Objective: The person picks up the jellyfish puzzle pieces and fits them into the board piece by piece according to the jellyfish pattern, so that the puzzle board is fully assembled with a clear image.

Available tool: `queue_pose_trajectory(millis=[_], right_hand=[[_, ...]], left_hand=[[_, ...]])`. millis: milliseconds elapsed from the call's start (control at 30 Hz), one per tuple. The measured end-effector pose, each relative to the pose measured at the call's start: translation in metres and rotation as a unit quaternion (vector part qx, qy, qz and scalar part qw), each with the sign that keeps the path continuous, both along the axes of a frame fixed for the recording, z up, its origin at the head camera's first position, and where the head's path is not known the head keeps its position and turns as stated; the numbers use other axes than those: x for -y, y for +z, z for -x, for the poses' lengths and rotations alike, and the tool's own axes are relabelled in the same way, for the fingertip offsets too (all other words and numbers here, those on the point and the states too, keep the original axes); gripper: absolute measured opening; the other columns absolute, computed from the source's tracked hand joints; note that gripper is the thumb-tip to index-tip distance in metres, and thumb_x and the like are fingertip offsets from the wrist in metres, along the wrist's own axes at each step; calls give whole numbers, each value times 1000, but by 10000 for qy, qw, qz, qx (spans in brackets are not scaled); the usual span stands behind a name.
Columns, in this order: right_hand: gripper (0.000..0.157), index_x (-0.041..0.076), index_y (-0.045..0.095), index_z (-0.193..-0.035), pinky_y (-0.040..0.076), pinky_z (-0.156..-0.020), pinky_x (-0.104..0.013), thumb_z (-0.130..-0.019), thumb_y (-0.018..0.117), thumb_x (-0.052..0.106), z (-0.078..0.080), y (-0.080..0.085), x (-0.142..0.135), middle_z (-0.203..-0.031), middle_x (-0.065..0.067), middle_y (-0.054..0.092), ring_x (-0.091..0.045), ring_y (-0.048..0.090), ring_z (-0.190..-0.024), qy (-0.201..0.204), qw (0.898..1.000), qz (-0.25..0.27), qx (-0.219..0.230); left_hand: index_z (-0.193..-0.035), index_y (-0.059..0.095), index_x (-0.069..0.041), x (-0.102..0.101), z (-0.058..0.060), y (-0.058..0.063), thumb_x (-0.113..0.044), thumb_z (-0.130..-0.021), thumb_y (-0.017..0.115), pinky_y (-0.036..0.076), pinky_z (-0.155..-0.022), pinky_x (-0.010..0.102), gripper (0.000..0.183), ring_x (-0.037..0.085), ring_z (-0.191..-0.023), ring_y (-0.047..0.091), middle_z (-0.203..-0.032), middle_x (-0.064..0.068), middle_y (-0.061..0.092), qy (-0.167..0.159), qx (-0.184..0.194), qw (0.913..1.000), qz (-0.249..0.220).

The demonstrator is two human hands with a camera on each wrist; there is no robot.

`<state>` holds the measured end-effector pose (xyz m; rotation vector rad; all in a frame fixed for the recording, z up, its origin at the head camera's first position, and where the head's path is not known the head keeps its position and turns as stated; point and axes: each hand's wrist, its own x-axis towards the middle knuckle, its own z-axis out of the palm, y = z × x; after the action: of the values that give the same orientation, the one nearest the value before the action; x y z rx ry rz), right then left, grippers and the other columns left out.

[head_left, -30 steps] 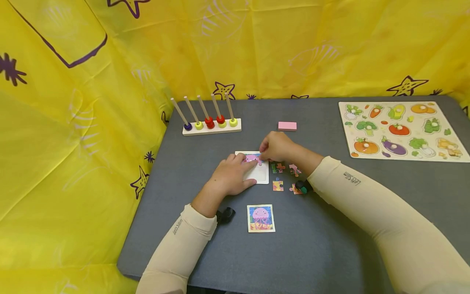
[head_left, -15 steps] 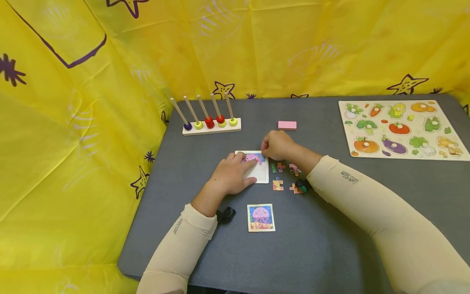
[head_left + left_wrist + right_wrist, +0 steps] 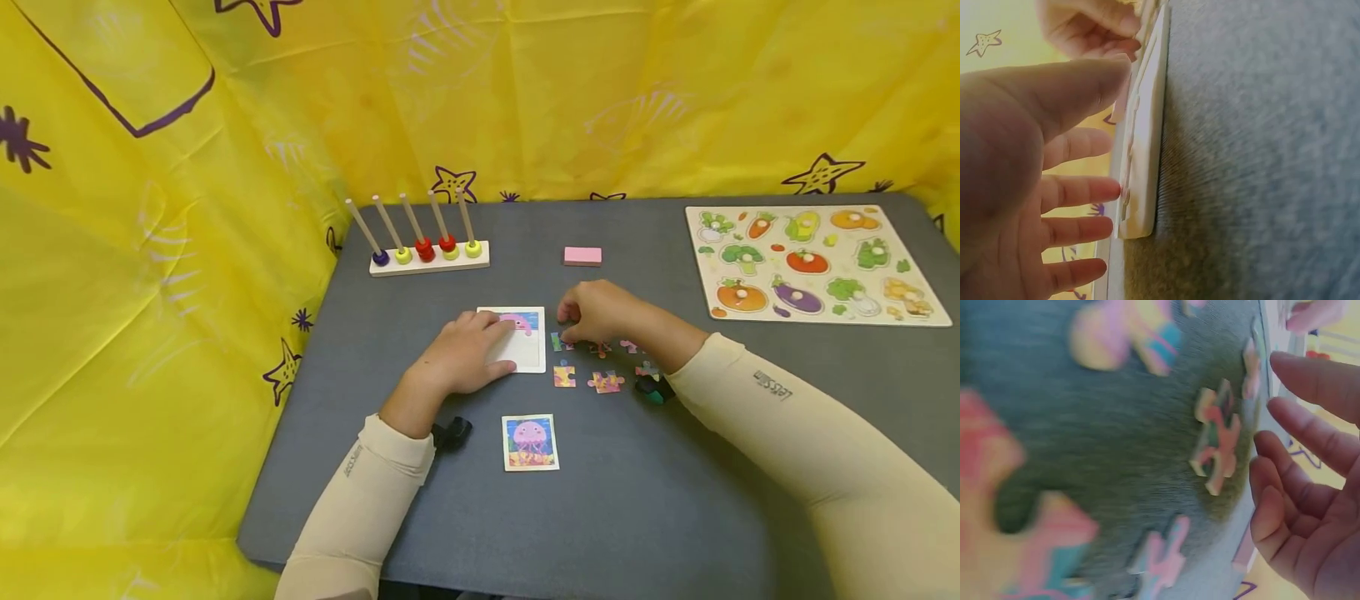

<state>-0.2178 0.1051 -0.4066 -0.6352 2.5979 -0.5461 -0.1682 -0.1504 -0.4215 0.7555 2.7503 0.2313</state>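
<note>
A white puzzle tray (image 3: pixel 531 357) lies on the table, with blue and pink jellyfish pieces fitted along its far side. My left hand (image 3: pixel 462 354) rests on the tray's left part, fingers spread and partly covering the picture; the left wrist view shows fingertips at the tray (image 3: pixel 1147 150) edge. To the right of the tray, my right hand (image 3: pixel 603 312) hovers low over loose jigsaw pieces, fingers loosely bent and holding nothing. One piece (image 3: pixel 1217 440) stands out below the fingertips in the right wrist view. Nearer pieces include a yellow one (image 3: pixel 565 377) and a pink-and-yellow one (image 3: pixel 606 382).
A jellyfish picture card (image 3: pixel 530 442) lies in front of the tray. Behind are a pink block (image 3: pixel 582 257) and a peg stand with coloured rings (image 3: pixel 429 262). At the far right lies a vegetable knob puzzle (image 3: pixel 821 267). Yellow cloth (image 3: pixel 570 108) hangs behind the table.
My right hand has left the tray's far right corner and moved right and nearer, over the loose pieces. A blue piece shows in that corner. My left hand has drawn slightly left.
</note>
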Motion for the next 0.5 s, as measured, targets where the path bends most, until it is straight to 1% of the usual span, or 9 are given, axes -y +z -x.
queue_pose_trajectory(millis=[67,133,233,333,500], right_hand=[[25,12,74,-101,47,-84,-43,-83,84,25,-6,-2,-2,-92,-5,66,-24,58,-89,-6,10000,-6,-33],[24,12,74,-100,47,-85,-44,-83,84,24,-11,-5,-4,-93,-6,66,-25,57,-90,16,9999,-16,-99],[20,12,74,-97,46,-85,-43,-84,83,23,-16,-8,-5,-91,-6,64,-25,55,-90,46,9997,14,-255],[18,11,72,-93,45,-84,-43,-84,84,22,-19,-9,-5,-89,-6,63,-25,54,-88,74,9991,86,-414],[17,11,70,-89,47,-80,-41,-83,84,18,-19,-7,-4,-86,-4,64,-23,57,-83,-74,9990,230,-381]], left_hand=[[-154,47,-22,3,1,2,-53,-97,63,37,-113,51,67,30,-137,43,-151,6,49,-16,36,10000,-15],[-155,46,-21,6,2,6,-53,-96,63,35,-115,52,69,31,-140,42,-152,7,47,49,117,9999,-40],[-155,46,-19,12,3,13,-52,-96,65,32,-117,52,70,31,-141,39,-153,8,46,236,236,9994,-55],[-152,49,-17,19,4,16,-49,-94,69,32,-117,53,70,32,-140,40,-151,9,48,351,260,9990,-3],[-148,54,-13,26,6,16,-44,-89,77,34,-115,53,71,33,-137,42,-148,10,51,310,281,9991,77]])
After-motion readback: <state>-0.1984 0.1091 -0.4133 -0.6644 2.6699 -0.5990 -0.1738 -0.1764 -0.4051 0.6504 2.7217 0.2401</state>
